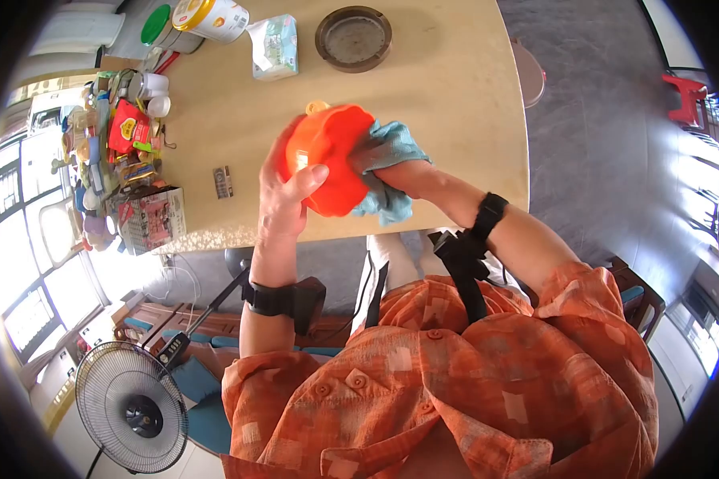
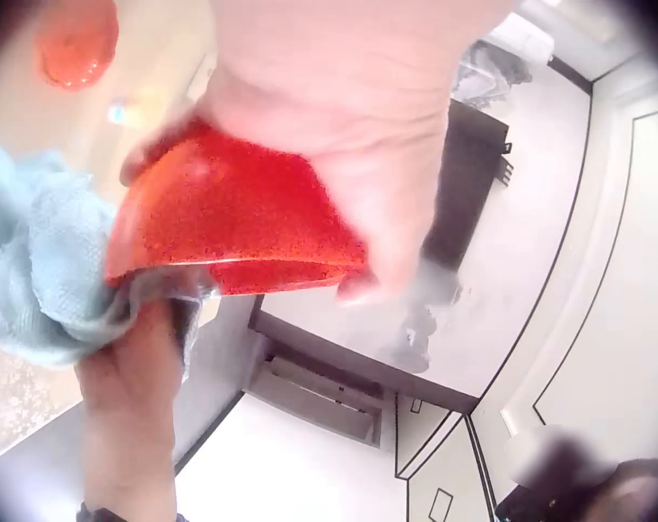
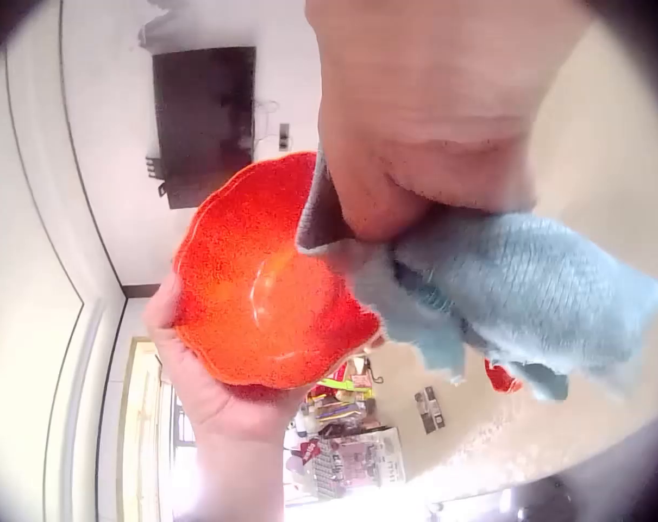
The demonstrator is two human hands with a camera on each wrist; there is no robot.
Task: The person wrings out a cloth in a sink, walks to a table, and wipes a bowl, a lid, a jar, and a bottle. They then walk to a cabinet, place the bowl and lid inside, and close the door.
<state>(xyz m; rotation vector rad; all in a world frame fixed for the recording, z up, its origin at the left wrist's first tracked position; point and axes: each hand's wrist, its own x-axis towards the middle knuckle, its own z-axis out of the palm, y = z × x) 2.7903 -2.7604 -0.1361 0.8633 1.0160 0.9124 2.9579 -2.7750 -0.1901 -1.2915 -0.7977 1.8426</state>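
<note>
The head view alone takes in the whole arrangement. The orange bowl [image 1: 327,156] is off the worktop [image 1: 439,104], held in the air over its near edge and tipped on its side. The left hand [image 1: 284,199] grips it from the left, fingers and thumb curled round the outer wall. The right hand [image 1: 395,172] is bunched round a light blue cloth [image 1: 391,144] and pressed against the bowl's open side.

The right wrist view gives what the head view hides: the inside of the bowl, with the cloth folded over the rim under the right fingers. The left wrist view shows only the bowl's outside under the left palm, with the cloth hanging at its left.

The worktop is pale beige with a stone speckle and a rounded far corner. Near its far edge stand a dark round dish [image 1: 353,36], a yellow-lidded tin [image 1: 212,17] and a tissue pack [image 1: 276,46]. A heap of small clutter [image 1: 120,152] crowds the left edge, and a small dark object [image 1: 224,182] lies alone. The floor beyond is grey, with a red stool [image 1: 683,96] at the far right and a standing fan [image 1: 132,407] at the lower left, by bright windows.

The bowl is orange-red with a wavy, scalloped rim. Its surface looks finely speckled, and the inside is glossy with a bright patch at the bottom.
</note>
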